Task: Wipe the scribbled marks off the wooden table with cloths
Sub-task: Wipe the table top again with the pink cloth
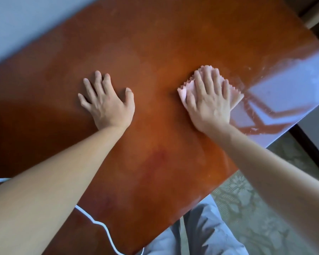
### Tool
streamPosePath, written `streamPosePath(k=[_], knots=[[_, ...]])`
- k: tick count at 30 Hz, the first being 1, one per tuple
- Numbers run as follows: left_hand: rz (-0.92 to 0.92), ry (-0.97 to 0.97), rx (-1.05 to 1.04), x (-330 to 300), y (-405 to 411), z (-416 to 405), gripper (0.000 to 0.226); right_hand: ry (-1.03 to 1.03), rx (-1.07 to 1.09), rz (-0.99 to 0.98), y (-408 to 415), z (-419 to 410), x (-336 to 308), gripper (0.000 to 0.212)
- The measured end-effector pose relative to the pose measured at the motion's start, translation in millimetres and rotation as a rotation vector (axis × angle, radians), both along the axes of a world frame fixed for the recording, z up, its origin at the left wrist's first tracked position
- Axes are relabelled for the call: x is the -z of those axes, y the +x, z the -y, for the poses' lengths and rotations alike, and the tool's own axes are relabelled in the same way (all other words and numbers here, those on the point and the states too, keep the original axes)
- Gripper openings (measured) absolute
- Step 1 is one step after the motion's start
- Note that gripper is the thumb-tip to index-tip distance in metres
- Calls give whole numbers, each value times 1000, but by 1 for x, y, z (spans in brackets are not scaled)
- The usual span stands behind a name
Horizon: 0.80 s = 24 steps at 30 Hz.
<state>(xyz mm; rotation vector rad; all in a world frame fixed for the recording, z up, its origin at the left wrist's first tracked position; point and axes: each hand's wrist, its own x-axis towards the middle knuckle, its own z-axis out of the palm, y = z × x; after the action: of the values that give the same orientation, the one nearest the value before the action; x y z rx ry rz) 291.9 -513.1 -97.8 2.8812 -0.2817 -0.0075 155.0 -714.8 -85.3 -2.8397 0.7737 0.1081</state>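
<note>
A reddish-brown wooden table (pixel 155 52) fills most of the head view. My right hand (pixel 209 100) lies flat, fingers spread, pressing a pink cloth (pixel 236 97) with zigzag edges against the tabletop right of centre. My left hand (pixel 107 102) rests flat on the bare wood left of centre, fingers apart, holding nothing. Faint pale smears (pixel 254 70) show on the glossy strip just right of the cloth. A darker reddish blotch (pixel 155 162) sits on the wood between my forearms.
A white cable (pixel 101 225) snakes over the table's near edge at the lower left. The table's right edge (pixel 276 140) drops to a patterned floor (pixel 256 208). Grey trousers (pixel 201 229) show below. A pale wall (pixel 17 24) runs along the far left side.
</note>
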Motion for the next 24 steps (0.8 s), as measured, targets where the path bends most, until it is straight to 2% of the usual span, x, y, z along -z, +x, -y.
streamPosePath(k=[6, 8, 10, 12, 15, 18, 21, 24], knots=[[-21, 51, 54, -3, -1, 1, 72, 81, -271, 102, -67, -115, 4, 61], [-11, 48, 124, -6, -2, 1, 64, 97, -383, 105, -75, -108, 4, 60], [44, 60, 305, -10, -3, 3, 51, 77, -456, 94, -73, -78, 5, 60], [81, 48, 463, -13, -5, 13, 44, 48, -369, 81, -66, -34, 4, 62], [45, -17, 532, -19, -16, 40, 42, -5, -92, 11, -57, 43, 0, 68], [-49, -15, 597, -21, -40, 82, 47, -31, 56, -35, -59, 87, -5, 70], [-85, 46, 653, -15, -65, 111, 56, -20, 120, -12, -71, 59, -3, 69], [-53, 62, 624, -7, -76, 113, 57, 21, 25, 74, -101, -18, 3, 65]])
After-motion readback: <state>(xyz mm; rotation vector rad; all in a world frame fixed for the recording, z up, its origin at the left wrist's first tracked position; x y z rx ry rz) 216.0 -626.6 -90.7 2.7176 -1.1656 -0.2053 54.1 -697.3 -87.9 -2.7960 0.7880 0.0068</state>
